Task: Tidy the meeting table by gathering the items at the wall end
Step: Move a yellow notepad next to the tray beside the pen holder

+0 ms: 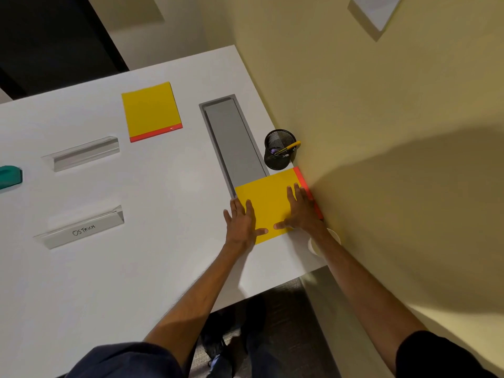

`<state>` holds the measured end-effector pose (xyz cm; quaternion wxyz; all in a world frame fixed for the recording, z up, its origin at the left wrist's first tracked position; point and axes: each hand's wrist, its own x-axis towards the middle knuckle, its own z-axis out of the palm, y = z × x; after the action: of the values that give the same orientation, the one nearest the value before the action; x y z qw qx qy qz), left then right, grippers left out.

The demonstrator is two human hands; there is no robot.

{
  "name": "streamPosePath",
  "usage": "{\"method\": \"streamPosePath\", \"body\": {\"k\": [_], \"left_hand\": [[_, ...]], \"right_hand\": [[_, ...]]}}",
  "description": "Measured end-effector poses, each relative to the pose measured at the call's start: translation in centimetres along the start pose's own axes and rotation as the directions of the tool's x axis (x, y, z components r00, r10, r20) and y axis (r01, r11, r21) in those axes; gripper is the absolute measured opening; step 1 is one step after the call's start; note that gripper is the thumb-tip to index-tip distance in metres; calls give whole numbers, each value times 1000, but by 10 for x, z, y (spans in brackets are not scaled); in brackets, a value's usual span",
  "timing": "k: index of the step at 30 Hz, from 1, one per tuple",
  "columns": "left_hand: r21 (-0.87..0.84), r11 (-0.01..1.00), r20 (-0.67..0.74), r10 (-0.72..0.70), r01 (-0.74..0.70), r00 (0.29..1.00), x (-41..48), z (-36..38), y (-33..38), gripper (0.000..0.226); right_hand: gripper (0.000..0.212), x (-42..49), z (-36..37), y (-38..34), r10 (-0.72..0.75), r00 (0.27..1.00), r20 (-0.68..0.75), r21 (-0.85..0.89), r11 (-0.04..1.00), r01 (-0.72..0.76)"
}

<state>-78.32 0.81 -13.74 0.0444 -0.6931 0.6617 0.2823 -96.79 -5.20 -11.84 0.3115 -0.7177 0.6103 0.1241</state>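
My fingers lie flat and spread on the yellow pad point(270, 200), clamped on nothing. My left hand point(241, 222) rests on its near-left corner, half on the table point(163, 268), thumb pointing across the sheet; my right hand point(300, 210) presses on the side nearer the wall point(381, 132), thumb tip close to the left thumb. Open palms suit this: I judge I am sliding and squaring the pad, not lifting it, so flat pressure steers it without creasing.

The pad sits at the wall end, its red strip touching the wall, one corner overlapping the grey cable tray point(234, 140). Just beyond it stands the mesh cup point(279, 150) with a yellow pen inside, also against the wall. Behind my right wrist a white paper cup point(316, 246) peeks out, mostly hidden.

Well apart, further along the table, wait a second yellow pad point(151, 111), a clear name stand point(84, 154), another marked "OSTRICH" point(81, 227), and a teal thing point(9, 177) cut by the frame edge. I reckon the task is partly done; these still need bringing over.
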Motion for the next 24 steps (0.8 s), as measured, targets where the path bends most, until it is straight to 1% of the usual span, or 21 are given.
{"method": "streamPosePath", "body": {"k": [3, 5, 10, 13, 15, 18, 24], "left_hand": [[-11, 1000, -3, -12, 12, 1000, -2, -1, 1, 103], [-12, 1000, -45, -10, 10, 999, -5, -4, 2, 97], [-63, 998, -148, -10, 1, 989, -13, -20, 1, 75], [-137, 991, -200, -25, -3, 980, -25, -31, -8, 60], [-174, 985, -241, -62, 20, 969, -37, -39, -18, 55], [-165, 982, -294, -133, 87, 946, -56, -55, -41, 48], [-204, 956, -353, -273, 211, 895, -106, -80, -97, 46]], "right_hand": [[127, -1, -2, -2, 0, 1000, -12, 21, 1000, 0], [120, -3, -4, -5, -7, 999, -39, 49, 999, 9], [90, -11, 0, -22, -37, 980, -195, 82, 995, 54], [75, -15, -1, -38, -18, 977, -211, 73, 997, 34], [67, -18, -4, -54, -24, 979, -203, 83, 996, 42], [58, -23, -7, -86, -76, 974, -213, 62, 994, 91], [48, -36, -3, -159, -193, 958, -210, 64, 975, 211]]}}
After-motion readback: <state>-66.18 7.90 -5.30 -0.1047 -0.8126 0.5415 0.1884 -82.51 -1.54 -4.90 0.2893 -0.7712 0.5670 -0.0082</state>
